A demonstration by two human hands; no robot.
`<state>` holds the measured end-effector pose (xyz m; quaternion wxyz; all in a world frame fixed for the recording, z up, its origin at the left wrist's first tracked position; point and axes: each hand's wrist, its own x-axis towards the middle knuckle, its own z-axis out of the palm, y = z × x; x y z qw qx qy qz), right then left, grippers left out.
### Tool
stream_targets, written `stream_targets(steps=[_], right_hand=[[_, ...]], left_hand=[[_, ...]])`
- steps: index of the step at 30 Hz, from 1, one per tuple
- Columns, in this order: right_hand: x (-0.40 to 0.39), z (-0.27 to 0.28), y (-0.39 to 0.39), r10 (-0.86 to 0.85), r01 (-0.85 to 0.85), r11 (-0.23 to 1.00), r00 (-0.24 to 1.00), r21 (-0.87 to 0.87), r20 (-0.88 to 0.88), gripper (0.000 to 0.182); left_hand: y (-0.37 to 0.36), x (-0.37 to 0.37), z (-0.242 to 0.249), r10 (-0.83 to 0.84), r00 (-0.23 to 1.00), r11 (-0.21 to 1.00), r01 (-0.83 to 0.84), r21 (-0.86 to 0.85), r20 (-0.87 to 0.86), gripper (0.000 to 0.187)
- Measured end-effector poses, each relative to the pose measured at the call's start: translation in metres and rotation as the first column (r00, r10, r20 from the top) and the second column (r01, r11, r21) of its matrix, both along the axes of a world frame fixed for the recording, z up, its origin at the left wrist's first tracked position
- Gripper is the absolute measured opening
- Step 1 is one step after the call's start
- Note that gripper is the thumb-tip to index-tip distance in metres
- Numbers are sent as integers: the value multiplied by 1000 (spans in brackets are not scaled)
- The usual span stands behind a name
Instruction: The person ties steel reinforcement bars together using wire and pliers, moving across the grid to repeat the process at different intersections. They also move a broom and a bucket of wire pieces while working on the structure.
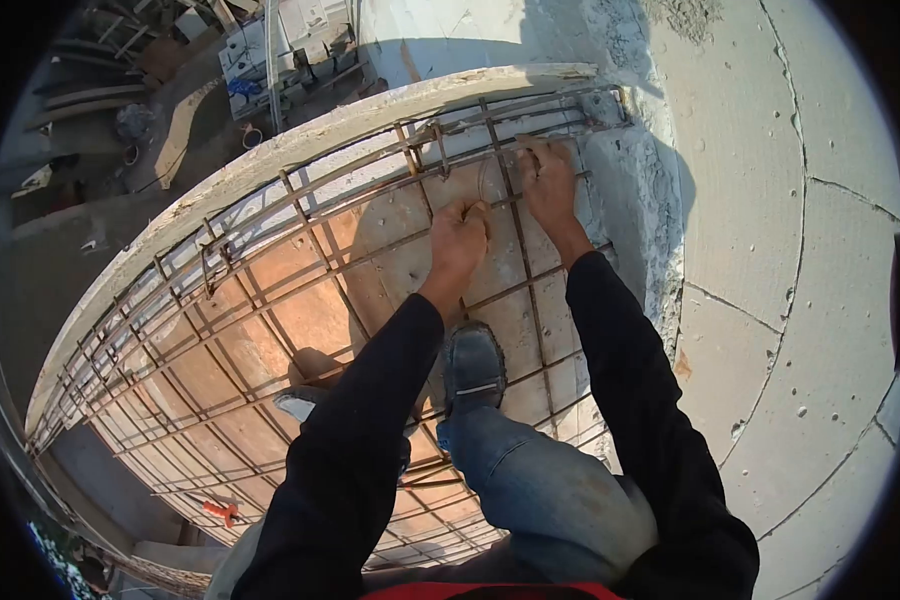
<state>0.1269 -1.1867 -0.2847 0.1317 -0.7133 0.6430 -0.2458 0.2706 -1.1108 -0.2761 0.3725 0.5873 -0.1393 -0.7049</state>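
Both hands are over a grid of thin rusty rebar laid above wooden formwork boards. My left hand is closed beside a crossing of bars, its fingers curled; what it holds, if anything, is hidden. Further right and slightly higher, my right hand has bent fingers at a bar near the curved edge board. Whether it grips the bar or something small cannot be made out. A bent rebar piece stands at the upper bars, left of my right hand.
Rough concrete and a cracked slab lie on the right. My shoe is among the bars. An orange-red object rests at the lower left. Beyond the curved edge, scattered timber lies lower down.
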Motion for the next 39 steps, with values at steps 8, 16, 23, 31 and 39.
stream_targets(steps=[8,16,23,31,39], right_hand=[[-4,-9,-27,57,-57,998,998,15,2,17],[-3,-27,-37,50,-48,998,995,29,-91,12],[-34,-28,-54,406,-405,914,914,-38,23,10],[-37,-7,-71,619,-612,785,775,95,-130,33],[-24,-4,-56,538,-548,828,713,122,-450,32]], left_hand=[[-31,-8,0,-18,971,996,37,-79,237,21],[-49,-1,-13,-254,821,920,368,-134,511,20],[-51,8,-45,71,318,562,770,-301,945,25],[-48,16,-103,4,546,593,673,-442,838,22],[-43,4,-68,-4,412,645,697,-313,911,25]])
